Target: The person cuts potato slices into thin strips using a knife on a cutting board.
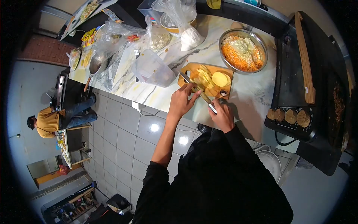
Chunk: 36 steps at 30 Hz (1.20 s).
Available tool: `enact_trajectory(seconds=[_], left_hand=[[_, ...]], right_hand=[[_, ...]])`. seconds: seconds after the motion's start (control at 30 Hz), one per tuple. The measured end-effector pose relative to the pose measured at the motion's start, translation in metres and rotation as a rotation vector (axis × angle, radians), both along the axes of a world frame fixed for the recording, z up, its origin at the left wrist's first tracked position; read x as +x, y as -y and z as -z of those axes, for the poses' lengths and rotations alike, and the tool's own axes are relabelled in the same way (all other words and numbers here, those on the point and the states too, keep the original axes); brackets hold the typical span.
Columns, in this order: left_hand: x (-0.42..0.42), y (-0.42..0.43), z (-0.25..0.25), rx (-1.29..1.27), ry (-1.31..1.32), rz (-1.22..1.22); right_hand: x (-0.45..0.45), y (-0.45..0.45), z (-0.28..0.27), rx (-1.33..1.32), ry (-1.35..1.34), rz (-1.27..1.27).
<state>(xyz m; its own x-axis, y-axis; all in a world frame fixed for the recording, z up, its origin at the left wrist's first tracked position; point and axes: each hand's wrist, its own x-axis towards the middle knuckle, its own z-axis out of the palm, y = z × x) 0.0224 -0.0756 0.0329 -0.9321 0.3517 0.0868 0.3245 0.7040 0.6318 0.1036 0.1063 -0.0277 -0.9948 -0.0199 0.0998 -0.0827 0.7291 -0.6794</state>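
My right hand (222,115) is closed around the handle of a kitchen knife (205,98), whose blade slants up and left across the cutting board's near edge. Close against the blade is my left hand (182,100), fingers bent and thumb drawn in; what they pinch is blurred and hidden. On the wooden cutting board (228,90) lie pale yellow strips (205,76), which look like cut potato. To their right rest round yellow slices (220,79), overlapping. Behind the board stands a metal bowl (222,59) filled with orange and pale shreds.
A clear plastic container (153,69) sits left of the board. Farther back are plastic bags (189,37), a fork (137,52) and a saucepan (97,65). A black griddle (291,67) with wooden knobs stands at right. Another person (48,121) is at far left.
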Motion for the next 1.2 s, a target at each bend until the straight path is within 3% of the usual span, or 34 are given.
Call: enact_trajectory(seconds=[0.63, 0.93, 1.03, 1.1, 1.2], left_hand=[[-0.018, -0.006, 0.004, -0.102, -0.012, 0.015], [-0.026, -0.008, -0.002, -0.068, -0.067, -0.027], [-0.027, -0.002, -0.001, -0.019, 0.060, -0.127], [-0.026, 0.003, 0.009, 0.272, 0.092, -0.251], [-0.021, 0.009, 0.024, 0.350, 0.161, -0.297]], right_hand=[[-0.006, 0.001, 0.005, 0.001, -0.106, 0.043], [-0.006, -0.001, 0.012, -0.027, 0.016, 0.059], [-0.003, -0.002, 0.005, -0.066, 0.013, 0.115], [-0.003, -0.007, -0.005, -0.137, 0.057, 0.121], [-0.005, -0.013, -0.003, -0.184, 0.024, 0.127]])
